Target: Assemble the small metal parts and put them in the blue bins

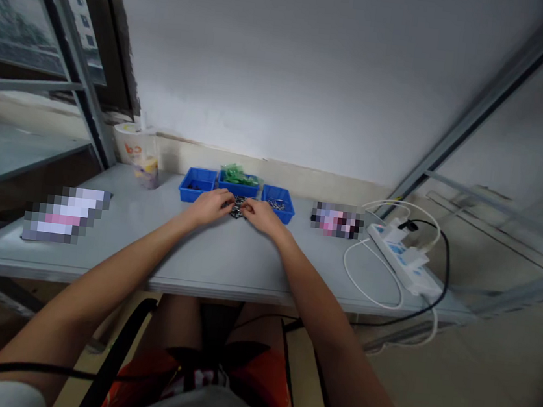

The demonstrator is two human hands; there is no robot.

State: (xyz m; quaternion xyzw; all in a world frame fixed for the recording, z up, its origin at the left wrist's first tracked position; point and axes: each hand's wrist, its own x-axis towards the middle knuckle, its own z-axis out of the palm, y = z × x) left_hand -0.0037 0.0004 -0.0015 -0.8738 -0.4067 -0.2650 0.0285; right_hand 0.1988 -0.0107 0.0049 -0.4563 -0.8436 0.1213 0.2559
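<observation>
My left hand (213, 206) and my right hand (261, 215) meet over the middle of the grey table, fingers curled inward. Between them lies a small pile of dark and silvery metal pieces (238, 208), which the fingertips of both hands touch. Whatever is pinched in either hand is too small to make out. Just behind are three blue trays: the left tray (199, 172) has some dark bits in it, the middle one holds green pieces (236, 175), and the right tray (290, 215) contains small shiny metal parts (276, 204).
A plastic cup (145, 162) stands at the back left, with a blurred flat object (68, 215) nearer the front. On the right are another blurred item (337, 221), a white power strip (405, 261) and loose cables. Metal posts rise at both table ends.
</observation>
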